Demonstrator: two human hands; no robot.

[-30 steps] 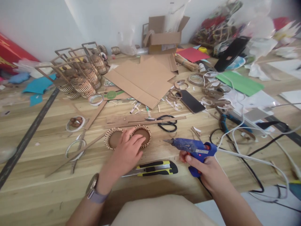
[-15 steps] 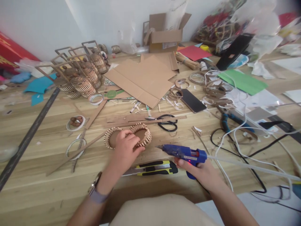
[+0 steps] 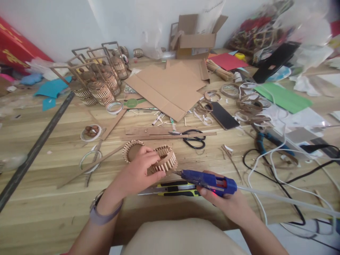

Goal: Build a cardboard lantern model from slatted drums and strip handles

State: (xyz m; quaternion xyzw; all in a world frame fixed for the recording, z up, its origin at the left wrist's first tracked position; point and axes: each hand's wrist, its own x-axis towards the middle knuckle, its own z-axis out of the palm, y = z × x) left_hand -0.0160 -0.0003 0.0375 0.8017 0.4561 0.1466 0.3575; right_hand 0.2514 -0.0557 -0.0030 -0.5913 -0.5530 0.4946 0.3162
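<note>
my left hand (image 3: 142, 170) is bent partly closed, and it has hold of a small ring of sticks (image 3: 171, 163) near the middle of the frame. the fingers go over the ring's left side, the thumb is at its near side, and the ring is tipped up a bit. just to the left of it, a second stick ring (image 3: 132, 152) lies flat, with a brown floor inside. my right hand (image 3: 225, 203), right of the middle and low in the frame, is wrapped around a blue glue gun (image 3: 207, 180) with a little red light on. a long pale rod (image 3: 278, 200) sticks out of its back. the gun's tip points left and is right by the low edge of the tipped ring; i cannot tell if they touch. under and behind the gun i see a yellow and black cutter (image 3: 170, 188) on the wooden tabletop (image 3: 66, 219). black scissors (image 3: 197, 147) lie past the rings, a bit to the right. higher up, i see a dark phone (image 3: 224, 115) and, left of it, flat brown cardboard (image 3: 170, 90). in the upper left, small stick baskets (image 3: 102, 92) with tall handles stand close together. below them, brown balls (image 3: 92, 130) sit inside a white ring (image 3: 83, 134).
</note>
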